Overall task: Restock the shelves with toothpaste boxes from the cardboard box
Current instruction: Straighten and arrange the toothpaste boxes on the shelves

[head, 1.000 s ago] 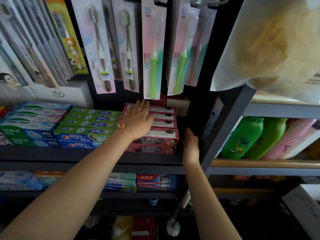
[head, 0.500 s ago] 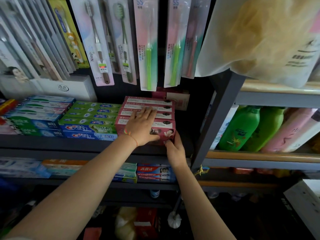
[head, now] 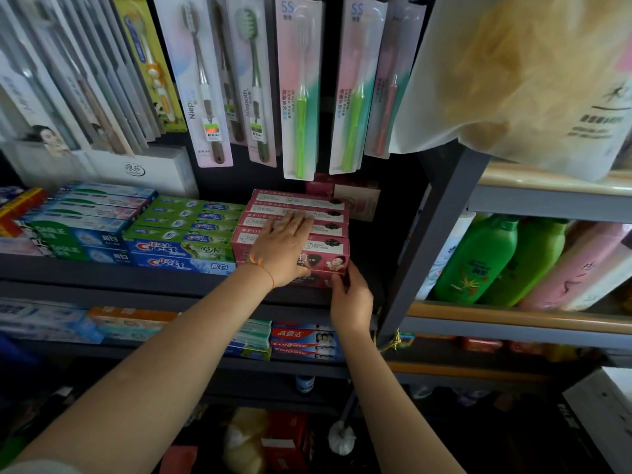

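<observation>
Now right hand [head: 350, 297] nearer pink boxes [head: 325, 230], touching

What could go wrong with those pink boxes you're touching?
1. The pink toothpaste boxes are stacked in layers at the shelf's front edge. The left hand lies flat on top and the right hand is at the front corner, so a hard nudge might tip the pile off.
2. The hanging toothbrush packs dangle just above the pile, so a lifted hand could knock them.
</observation>
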A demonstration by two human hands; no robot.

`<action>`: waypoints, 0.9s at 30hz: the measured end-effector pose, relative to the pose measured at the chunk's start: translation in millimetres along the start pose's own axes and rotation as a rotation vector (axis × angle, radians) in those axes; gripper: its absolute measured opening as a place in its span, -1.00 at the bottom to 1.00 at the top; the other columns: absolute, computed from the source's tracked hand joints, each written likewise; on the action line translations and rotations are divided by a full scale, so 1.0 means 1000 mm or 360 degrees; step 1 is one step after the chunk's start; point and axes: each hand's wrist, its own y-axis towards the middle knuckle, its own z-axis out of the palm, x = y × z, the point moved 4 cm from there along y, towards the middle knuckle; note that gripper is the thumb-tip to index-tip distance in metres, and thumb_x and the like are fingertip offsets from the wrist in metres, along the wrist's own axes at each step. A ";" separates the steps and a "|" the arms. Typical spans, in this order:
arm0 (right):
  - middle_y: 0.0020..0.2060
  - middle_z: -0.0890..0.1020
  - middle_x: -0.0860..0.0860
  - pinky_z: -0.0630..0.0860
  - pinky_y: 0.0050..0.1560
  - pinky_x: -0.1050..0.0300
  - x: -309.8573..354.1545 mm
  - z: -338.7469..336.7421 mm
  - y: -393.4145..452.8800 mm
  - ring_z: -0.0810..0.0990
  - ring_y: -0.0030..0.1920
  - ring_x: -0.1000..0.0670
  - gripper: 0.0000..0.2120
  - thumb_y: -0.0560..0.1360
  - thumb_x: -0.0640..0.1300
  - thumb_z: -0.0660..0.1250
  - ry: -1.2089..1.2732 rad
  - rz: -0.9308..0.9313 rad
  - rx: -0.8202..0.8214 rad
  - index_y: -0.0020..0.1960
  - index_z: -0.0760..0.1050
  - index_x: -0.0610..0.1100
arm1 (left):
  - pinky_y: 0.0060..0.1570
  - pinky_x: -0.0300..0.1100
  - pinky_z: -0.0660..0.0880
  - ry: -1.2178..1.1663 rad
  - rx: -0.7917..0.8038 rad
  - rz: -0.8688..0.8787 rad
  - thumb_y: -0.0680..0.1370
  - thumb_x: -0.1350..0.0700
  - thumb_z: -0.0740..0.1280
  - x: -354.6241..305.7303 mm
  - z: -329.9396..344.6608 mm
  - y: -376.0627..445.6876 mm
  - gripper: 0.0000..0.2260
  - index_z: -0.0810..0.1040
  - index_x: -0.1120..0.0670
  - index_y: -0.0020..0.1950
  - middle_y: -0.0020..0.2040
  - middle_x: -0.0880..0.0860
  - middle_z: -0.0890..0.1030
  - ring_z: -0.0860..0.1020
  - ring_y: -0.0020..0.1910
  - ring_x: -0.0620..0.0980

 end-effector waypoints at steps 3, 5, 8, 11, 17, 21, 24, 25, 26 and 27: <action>0.21 0.53 -0.04 0.39 0.08 0.27 0.000 -0.004 -0.001 0.54 0.14 0.03 -0.65 0.61 -0.17 0.28 -0.0060 0.0056 -0.0068 0.40 0.46 -0.10 | 0.56 0.10 -0.11 -0.0020 0.0014 0.0002 0.51 -0.22 0.37 0.000 0.001 0.000 -0.07 -0.16 0.08 0.62 0.63 0.09 -0.10 -0.11 0.61 0.08; 0.21 0.51 -0.04 0.38 0.07 0.26 0.001 -0.005 0.000 0.53 0.11 0.06 -0.66 0.61 -0.18 0.29 -0.0072 0.0067 -0.0077 0.38 0.47 -0.10 | 0.56 0.10 -0.11 -0.0022 0.0013 0.0003 0.51 -0.21 0.38 0.000 0.000 0.000 -0.07 -0.15 0.08 0.62 0.63 0.09 -0.09 -0.11 0.61 0.08; 0.20 0.51 -0.04 0.40 0.09 0.24 0.001 -0.005 0.000 0.54 0.14 0.01 -0.66 0.60 -0.19 0.30 -0.0081 0.0057 -0.0077 0.37 0.48 -0.10 | 0.56 0.10 -0.11 -0.0037 0.0005 0.0000 0.51 -0.19 0.38 -0.001 -0.001 -0.001 -0.07 -0.15 0.08 0.62 0.63 0.08 -0.09 -0.10 0.61 0.08; 0.17 0.49 -0.02 0.44 0.05 0.25 0.002 -0.005 -0.003 0.54 0.07 0.05 -0.65 0.57 -0.19 0.34 -0.0060 0.0051 -0.0136 0.35 0.45 -0.12 | 0.56 0.11 -0.11 -0.0047 0.0002 0.0006 0.51 -0.18 0.39 -0.002 -0.001 -0.001 -0.07 -0.15 0.08 0.62 0.63 0.09 -0.09 -0.10 0.61 0.08; -0.29 0.56 0.03 0.44 -0.33 0.24 0.019 0.000 -0.027 0.50 -0.33 0.15 -0.92 0.55 -0.21 0.29 0.0155 -0.0056 0.0150 -0.12 0.47 -0.08 | 0.56 0.04 -0.20 -0.0350 -0.0038 0.0063 0.54 -0.10 0.35 -0.003 -0.024 -0.015 -0.15 -0.13 0.05 0.62 0.63 0.04 -0.09 -0.13 0.60 0.01; -0.33 0.60 -0.06 0.46 -0.28 0.11 0.027 0.033 -0.037 0.50 -0.34 0.09 -0.80 0.53 -0.23 0.24 0.0122 -0.0070 0.0760 -0.23 0.54 -0.09 | 0.28 -0.06 0.45 -0.0971 -0.0780 -0.0126 0.52 0.14 0.32 0.015 -0.055 -0.060 -0.63 0.52 0.02 0.33 0.27 -0.02 0.55 0.48 0.25 -0.04; -0.32 0.63 -0.09 0.49 -0.27 0.12 0.022 0.067 -0.048 0.54 -0.34 0.06 -0.79 0.56 -0.21 0.25 0.0005 -0.0028 0.1043 -0.23 0.54 -0.11 | -0.23 -0.04 0.53 -0.1003 -0.0943 -0.0525 0.48 0.03 0.25 0.049 -0.038 -0.100 -0.83 0.62 0.00 -0.09 -0.18 -0.07 0.61 0.54 -0.23 -0.08; -0.33 0.62 -0.08 0.50 -0.26 0.12 0.018 0.079 -0.053 0.55 -0.34 0.06 -0.79 0.56 -0.19 0.25 -0.0051 -0.0042 0.1127 -0.23 0.54 -0.12 | -0.24 -0.02 0.53 -0.1014 -0.0845 -0.0673 0.50 -0.01 0.23 0.062 -0.027 -0.113 -0.82 0.61 -0.01 -0.13 -0.21 -0.06 0.60 0.53 -0.25 -0.07; -0.33 0.63 -0.08 0.50 -0.25 0.11 0.015 0.091 -0.059 0.54 -0.34 0.06 -0.78 0.57 -0.17 0.25 -0.0096 -0.0071 0.1199 -0.23 0.54 -0.15 | -0.21 -0.01 0.54 -0.1023 -0.0707 -0.0813 0.53 -0.02 0.24 0.074 -0.012 -0.126 -0.82 0.60 -0.02 -0.13 -0.20 -0.05 0.61 0.55 -0.23 -0.04; -0.32 0.63 -0.08 0.50 -0.22 0.10 0.012 0.104 -0.065 0.54 -0.34 0.07 -0.78 0.56 -0.16 0.25 -0.0128 -0.0101 0.1258 -0.23 0.54 -0.18 | -0.15 0.01 0.55 -0.1016 -0.0557 -0.0932 0.56 -0.02 0.25 0.086 0.002 -0.141 -0.84 0.60 -0.02 -0.11 -0.17 -0.04 0.62 0.57 -0.17 -0.01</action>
